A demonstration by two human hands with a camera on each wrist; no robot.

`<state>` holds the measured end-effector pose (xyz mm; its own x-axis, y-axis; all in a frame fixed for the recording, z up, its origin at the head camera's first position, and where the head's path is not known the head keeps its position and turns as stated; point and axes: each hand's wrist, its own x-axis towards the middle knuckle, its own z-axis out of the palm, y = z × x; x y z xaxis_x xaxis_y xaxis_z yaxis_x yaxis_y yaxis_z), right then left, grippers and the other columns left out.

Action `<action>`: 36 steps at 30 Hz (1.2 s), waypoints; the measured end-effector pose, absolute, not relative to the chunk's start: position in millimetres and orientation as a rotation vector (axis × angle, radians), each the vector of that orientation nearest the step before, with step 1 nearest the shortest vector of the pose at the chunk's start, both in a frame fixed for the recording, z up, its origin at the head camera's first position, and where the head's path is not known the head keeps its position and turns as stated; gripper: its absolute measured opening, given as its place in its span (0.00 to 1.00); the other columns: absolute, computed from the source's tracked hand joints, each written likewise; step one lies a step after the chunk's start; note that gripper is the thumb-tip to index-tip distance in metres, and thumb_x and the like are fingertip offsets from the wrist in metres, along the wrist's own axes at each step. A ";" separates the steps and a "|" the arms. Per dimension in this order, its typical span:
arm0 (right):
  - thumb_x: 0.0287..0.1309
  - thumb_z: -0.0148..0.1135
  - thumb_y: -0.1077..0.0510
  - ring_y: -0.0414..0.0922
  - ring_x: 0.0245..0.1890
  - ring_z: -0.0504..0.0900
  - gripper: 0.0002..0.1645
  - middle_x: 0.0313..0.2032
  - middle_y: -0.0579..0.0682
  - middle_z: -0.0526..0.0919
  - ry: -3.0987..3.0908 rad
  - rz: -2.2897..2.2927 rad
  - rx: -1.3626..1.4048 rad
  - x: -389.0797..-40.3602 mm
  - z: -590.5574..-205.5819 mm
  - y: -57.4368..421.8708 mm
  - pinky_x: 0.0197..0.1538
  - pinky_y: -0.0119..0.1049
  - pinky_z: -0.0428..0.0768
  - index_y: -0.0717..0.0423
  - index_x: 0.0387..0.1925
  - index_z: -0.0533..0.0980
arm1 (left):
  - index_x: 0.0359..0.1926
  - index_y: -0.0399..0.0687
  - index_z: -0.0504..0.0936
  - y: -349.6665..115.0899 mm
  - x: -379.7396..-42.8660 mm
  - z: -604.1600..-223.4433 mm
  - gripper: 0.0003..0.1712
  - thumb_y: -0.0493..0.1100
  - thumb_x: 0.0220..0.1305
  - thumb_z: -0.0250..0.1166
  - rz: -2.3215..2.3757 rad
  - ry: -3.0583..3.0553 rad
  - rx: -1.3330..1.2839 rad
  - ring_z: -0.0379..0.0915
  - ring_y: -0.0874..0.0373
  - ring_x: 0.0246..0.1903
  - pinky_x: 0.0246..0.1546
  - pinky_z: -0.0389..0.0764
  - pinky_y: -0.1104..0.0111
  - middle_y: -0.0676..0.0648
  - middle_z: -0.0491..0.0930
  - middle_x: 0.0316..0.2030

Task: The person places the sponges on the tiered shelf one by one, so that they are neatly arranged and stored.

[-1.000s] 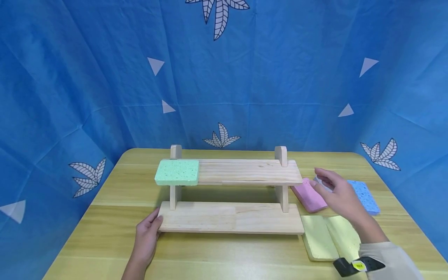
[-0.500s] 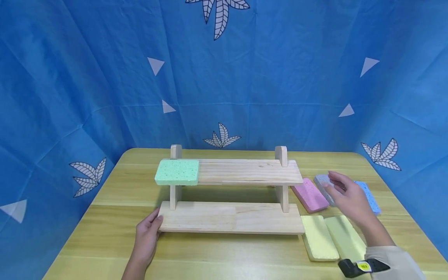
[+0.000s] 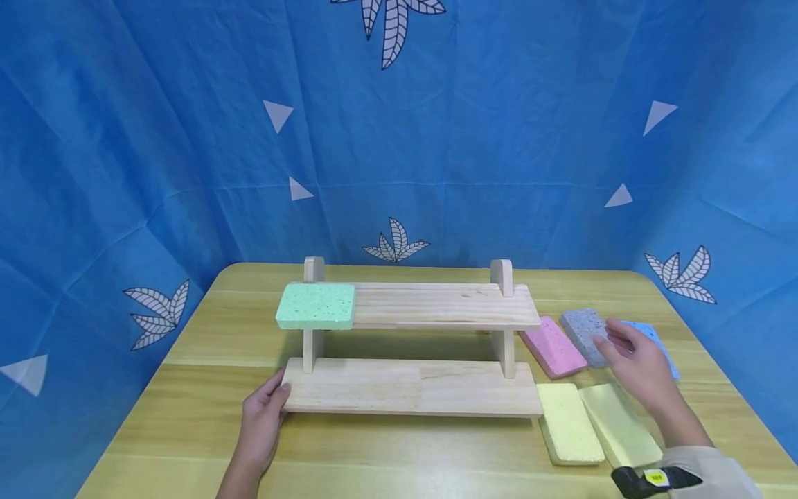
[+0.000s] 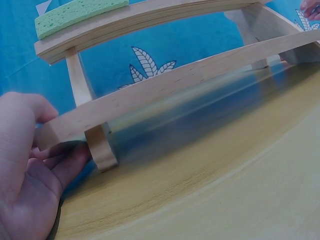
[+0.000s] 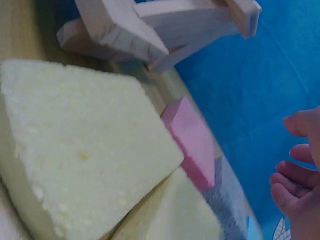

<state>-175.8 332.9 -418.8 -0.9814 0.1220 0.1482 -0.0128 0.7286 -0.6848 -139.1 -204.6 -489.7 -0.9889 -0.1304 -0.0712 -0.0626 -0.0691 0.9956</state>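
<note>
Six sponges (image 3: 583, 335), one atop one wooden rack (image 3: 411, 385), left hand (image 3: 260, 421) gripping rack, right hand (image 3: 641, 364) half-open, empty

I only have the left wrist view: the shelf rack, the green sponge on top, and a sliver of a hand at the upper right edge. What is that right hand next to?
Observer: In the head view, the right hand partly hides a blue sponge.

Operator: Mine cuts that hand off. Has it picked anything up?

Observer: No. The right wrist view shows nothing between its fingers.

Operator: And from there toward the rack, which sponges lie on the way?

Observer: The gray sponge first, then the pink sponge, which lies close to the right end of the rack.
</note>
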 end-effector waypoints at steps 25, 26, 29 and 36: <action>0.68 0.42 0.45 0.71 0.62 0.59 0.40 0.64 0.76 0.56 -2.732 1.130 -0.645 -169.2 -453.2 376.9 0.61 0.64 0.65 0.71 0.68 0.51 | 0.68 0.28 0.53 -207.0 -138.5 -491.9 0.30 0.41 0.72 0.48 -2.238 -2.137 0.235 0.49 0.43 0.69 0.60 0.65 0.72 0.32 0.50 0.70; 0.68 0.42 0.45 0.71 0.62 0.59 0.40 0.64 0.76 0.56 -2.728 1.130 -0.668 -169.0 -454.1 378.4 0.61 0.64 0.65 0.70 0.68 0.50 | 0.68 0.28 0.53 -207.0 -138.5 -492.0 0.30 0.41 0.72 0.48 -2.239 -2.136 0.236 0.49 0.43 0.69 0.60 0.64 0.71 0.32 0.50 0.70; 0.68 0.43 0.46 0.71 0.63 0.58 0.40 0.64 0.77 0.55 -2.713 1.104 -0.718 -169.4 -457.2 382.1 0.62 0.64 0.64 0.70 0.69 0.50 | 0.68 0.28 0.52 -206.7 -138.8 -491.4 0.31 0.41 0.72 0.48 -2.243 -2.137 0.230 0.48 0.43 0.69 0.61 0.64 0.70 0.32 0.50 0.70; 0.66 0.45 0.47 0.71 0.66 0.48 0.41 0.66 0.77 0.49 -2.678 1.092 -0.791 -171.6 -459.9 383.9 0.67 0.64 0.54 0.70 0.69 0.49 | 0.68 0.27 0.53 -206.6 -138.3 -491.4 0.30 0.41 0.73 0.48 -2.240 -2.131 0.222 0.48 0.43 0.69 0.60 0.64 0.72 0.32 0.50 0.70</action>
<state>-171.6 383.9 -459.9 -0.8514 0.5207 -0.0633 0.4165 0.5977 -0.6851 -138.3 -206.6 -491.4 -0.9888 -0.1290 -0.0746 -0.0681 -0.0542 0.9962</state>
